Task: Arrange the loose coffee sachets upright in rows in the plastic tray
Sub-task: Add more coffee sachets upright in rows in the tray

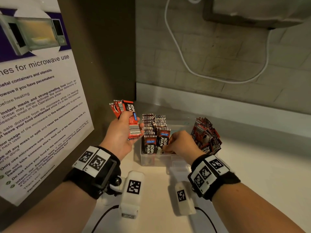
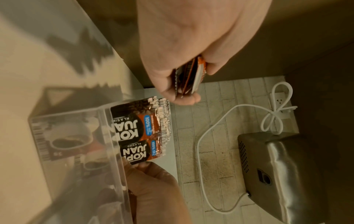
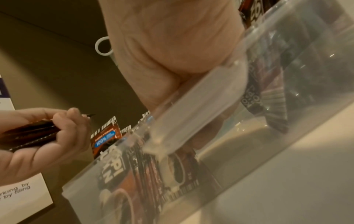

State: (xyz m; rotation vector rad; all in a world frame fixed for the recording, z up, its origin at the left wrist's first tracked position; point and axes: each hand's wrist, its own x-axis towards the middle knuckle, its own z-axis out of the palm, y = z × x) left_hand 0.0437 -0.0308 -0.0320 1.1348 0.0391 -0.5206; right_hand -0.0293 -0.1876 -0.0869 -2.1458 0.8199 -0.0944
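Clutching a fanned sachet bundle (image 1: 128, 118), the left grip (image 1: 121, 132) hovers beside the tray (image 1: 158, 159); the right grip (image 1: 180, 142) pinches a sachet (image 1: 162, 140) inside.

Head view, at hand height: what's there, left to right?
Microwave poster → left hand gripping a fan of sachets → upright sachet rows in the plastic tray → right hand → leaning sachet bundle.

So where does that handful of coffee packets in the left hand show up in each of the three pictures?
Head: the handful of sachets is left of centre, fanned above the tray.
Left wrist: top centre, seen edge-on between fingers and thumb.
Right wrist: far left, a dark stack in the palm.
Shared landmark: the clear plastic tray.
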